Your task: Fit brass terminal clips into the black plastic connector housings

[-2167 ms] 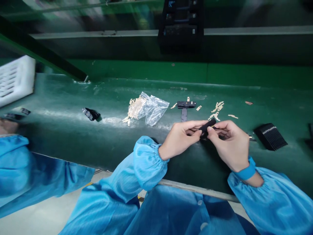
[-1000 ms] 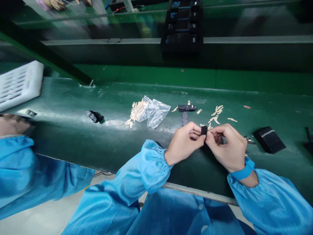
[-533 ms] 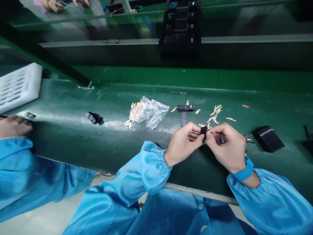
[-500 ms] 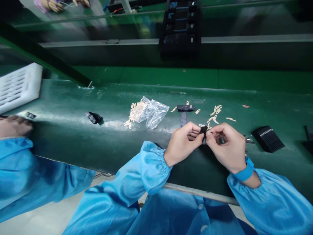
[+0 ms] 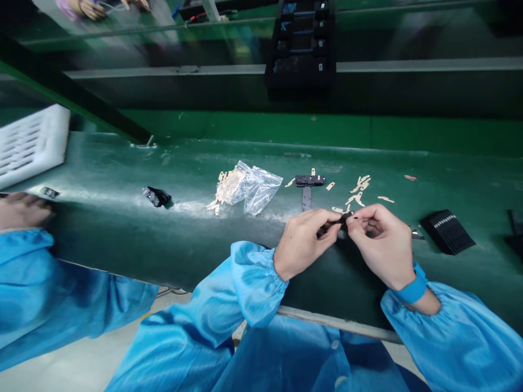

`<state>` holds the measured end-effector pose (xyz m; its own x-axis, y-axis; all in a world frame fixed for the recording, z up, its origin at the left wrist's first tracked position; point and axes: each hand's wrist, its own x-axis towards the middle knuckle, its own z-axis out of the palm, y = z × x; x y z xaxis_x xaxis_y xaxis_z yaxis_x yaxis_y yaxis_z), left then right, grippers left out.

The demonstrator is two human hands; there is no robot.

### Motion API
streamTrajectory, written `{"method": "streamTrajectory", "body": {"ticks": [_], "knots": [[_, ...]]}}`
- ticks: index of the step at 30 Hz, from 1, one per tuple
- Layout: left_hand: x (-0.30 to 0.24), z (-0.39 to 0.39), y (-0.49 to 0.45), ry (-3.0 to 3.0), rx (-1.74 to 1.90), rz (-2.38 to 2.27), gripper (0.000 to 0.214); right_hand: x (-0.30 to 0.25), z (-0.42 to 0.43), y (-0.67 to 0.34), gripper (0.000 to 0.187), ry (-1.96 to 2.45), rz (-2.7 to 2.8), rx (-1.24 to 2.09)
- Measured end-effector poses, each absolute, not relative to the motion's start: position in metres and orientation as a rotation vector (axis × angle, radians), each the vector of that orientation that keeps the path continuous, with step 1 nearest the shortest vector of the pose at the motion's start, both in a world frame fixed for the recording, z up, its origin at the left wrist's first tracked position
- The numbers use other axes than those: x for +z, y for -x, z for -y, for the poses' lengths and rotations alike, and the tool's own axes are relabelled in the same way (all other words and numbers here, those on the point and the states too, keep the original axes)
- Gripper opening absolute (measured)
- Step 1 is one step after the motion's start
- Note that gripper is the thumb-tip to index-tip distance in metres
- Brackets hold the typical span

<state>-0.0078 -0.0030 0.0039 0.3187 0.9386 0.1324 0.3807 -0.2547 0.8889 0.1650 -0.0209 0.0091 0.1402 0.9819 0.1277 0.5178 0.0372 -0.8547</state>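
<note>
A small black part (image 5: pixel 345 218) is pinched between my two hands above the green bench, its shape mostly covered by fingers. My left hand (image 5: pixel 307 239) grips its left side with thumb and fingertips. On the other side, my right hand (image 5: pixel 382 242), with a blue band at the wrist, closes thumb and forefinger at the part's edge. Just beyond my fingers lie loose cream-coloured flat pieces (image 5: pixel 359 188). A black block on a dark grey strip (image 5: pixel 307 197) rests behind my left hand.
A clear plastic bag (image 5: pixel 261 190) with many cream pieces lies left of centre. To the right sits a stack of black parts (image 5: pixel 448 231). Further left are a black component (image 5: pixel 156 196), a white slotted tray (image 5: pixel 35 144) and another person's hand (image 5: pixel 24 211).
My left hand's fingers have rolled over the black part, turning it so less of it shows. My right hand has shifted slightly. The things on the bench have not moved.
</note>
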Motion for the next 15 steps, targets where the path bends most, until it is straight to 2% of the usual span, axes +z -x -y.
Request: {"method": "streamTrajectory", "body": {"ticks": [2, 5, 6, 9, 12, 15], "knots": [[0.004, 0.001, 0.008, -1.775, 0.848, -1.178, 0.018, 0.01, 0.019, -0.166, 0.007, 1.628, 1.583, 0.571], [0.003, -0.003, 0.007, -1.523, 0.812, -1.13, 0.018, 0.013, 0.017, -0.171, 0.028, 1.6, 1.584, 0.489], [0.003, -0.005, 0.007, -1.409, 0.802, -1.106, 0.019, 0.013, 0.017, -0.173, 0.028, 1.576, 1.536, 0.519], [0.004, -0.009, 0.005, -1.15, 0.791, -1.056, 0.023, 0.015, 0.015, -0.178, 0.006, 1.519, 1.427, 0.7], [0.004, -0.01, 0.005, -1.075, 0.804, -1.053, 0.026, 0.014, 0.015, -0.179, 0.008, 1.493, 1.436, 0.908], [0.003, -0.009, 0.005, -1.099, 0.816, -1.057, 0.026, 0.012, 0.015, -0.176, 0.009, 1.493, 1.44, 0.963]]}}
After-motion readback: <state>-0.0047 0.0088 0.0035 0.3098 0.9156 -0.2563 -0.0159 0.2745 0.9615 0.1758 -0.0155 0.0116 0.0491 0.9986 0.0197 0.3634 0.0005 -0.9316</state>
